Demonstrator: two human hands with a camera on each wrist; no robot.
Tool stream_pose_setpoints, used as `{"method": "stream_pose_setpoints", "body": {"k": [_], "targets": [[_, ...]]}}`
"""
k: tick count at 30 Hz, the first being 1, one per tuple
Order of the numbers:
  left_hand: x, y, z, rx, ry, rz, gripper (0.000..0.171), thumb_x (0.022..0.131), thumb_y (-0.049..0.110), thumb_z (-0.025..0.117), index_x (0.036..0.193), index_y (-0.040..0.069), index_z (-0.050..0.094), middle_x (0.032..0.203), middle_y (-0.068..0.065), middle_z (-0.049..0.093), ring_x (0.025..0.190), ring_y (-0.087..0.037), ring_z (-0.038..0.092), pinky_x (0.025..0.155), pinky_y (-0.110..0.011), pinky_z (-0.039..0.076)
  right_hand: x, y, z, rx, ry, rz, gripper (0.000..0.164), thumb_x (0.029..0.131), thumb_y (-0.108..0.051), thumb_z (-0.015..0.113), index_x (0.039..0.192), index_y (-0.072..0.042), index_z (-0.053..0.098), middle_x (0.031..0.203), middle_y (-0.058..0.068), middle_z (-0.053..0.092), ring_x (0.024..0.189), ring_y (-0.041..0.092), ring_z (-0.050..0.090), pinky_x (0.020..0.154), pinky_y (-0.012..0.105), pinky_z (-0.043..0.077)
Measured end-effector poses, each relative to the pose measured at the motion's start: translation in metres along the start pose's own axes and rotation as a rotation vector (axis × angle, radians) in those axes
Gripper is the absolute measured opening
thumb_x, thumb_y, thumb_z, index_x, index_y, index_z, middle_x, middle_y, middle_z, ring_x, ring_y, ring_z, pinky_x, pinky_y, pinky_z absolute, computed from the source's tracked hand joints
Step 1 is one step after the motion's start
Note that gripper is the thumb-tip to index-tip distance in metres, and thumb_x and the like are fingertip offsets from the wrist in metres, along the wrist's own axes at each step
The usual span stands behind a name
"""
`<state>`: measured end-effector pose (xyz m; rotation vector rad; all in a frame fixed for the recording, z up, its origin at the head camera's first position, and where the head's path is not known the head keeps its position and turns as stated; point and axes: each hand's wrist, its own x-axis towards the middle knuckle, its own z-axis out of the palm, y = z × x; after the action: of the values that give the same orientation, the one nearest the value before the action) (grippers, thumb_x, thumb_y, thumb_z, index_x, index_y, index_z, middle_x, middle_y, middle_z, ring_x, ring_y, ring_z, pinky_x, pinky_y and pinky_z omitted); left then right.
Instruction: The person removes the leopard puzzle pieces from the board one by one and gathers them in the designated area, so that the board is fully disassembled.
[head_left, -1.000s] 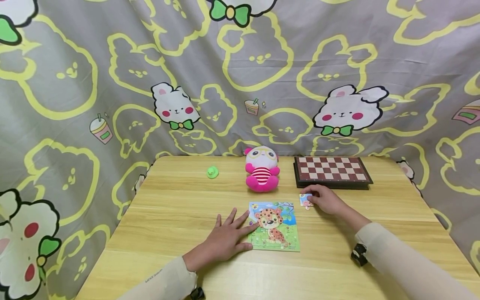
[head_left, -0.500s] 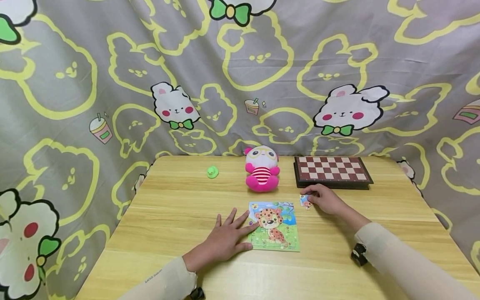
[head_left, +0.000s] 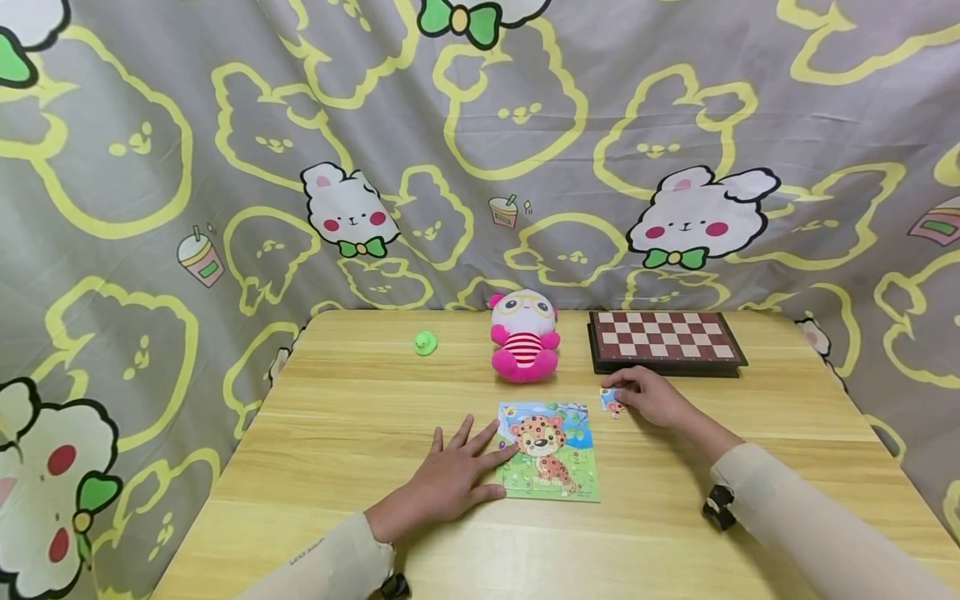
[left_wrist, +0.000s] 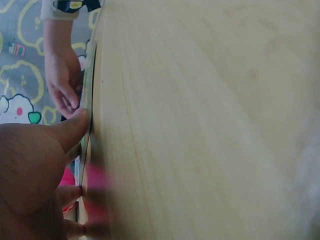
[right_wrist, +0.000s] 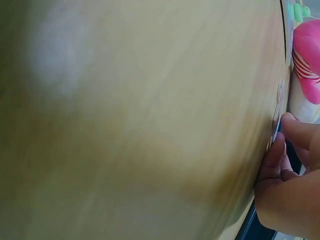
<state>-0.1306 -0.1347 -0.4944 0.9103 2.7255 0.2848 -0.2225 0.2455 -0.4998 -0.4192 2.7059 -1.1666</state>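
Observation:
A square leopard jigsaw puzzle [head_left: 555, 467] lies on the wooden table in the head view. My left hand [head_left: 442, 477] rests spread at its left side, one finger reaching over the picture. In the left wrist view the thumb [left_wrist: 70, 131] lies along the edge of the puzzle. Up and to the right of the puzzle, my right hand [head_left: 656, 400] pinches a small jigsaw piece [head_left: 608, 398] with blue and a spotted orange patch. The right wrist view shows this piece [right_wrist: 276, 117] nearly edge-on, low over the table between thumb and finger.
A pink and white plush toy [head_left: 524, 337] sits behind the puzzle. To its left is a small green duck [head_left: 425, 342]. A folded chessboard case [head_left: 663, 337] lies at the back right, just beyond my right hand. A patterned curtain [head_left: 480, 125] hangs behind the table [head_left: 337, 400].
The piece at my right fingers showed blue with a pink shape a second ago; now a spotted orange patch shows there. Both hands keep nearly the same place.

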Motion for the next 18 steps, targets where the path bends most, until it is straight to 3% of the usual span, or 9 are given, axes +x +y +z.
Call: {"method": "stream_pose_setpoints", "body": {"k": [18], "targets": [[-0.0005,0.0003,-0.0009,-0.014,-0.003,0.001,0.063,0.101,0.063,0.047,0.160,0.047,0.030,0.173,0.001,0.014,0.157,-0.045,0.008,0.109,-0.083,0.015,-0.0027,0.0007,-0.0030,0.059,-0.014,0.026,0.024,0.102,-0.005,0.062,0.125,-0.002,0.070,0.118,0.018,0.065,0.081,0.021,0.051,0.068,0.029,0.046]]}}
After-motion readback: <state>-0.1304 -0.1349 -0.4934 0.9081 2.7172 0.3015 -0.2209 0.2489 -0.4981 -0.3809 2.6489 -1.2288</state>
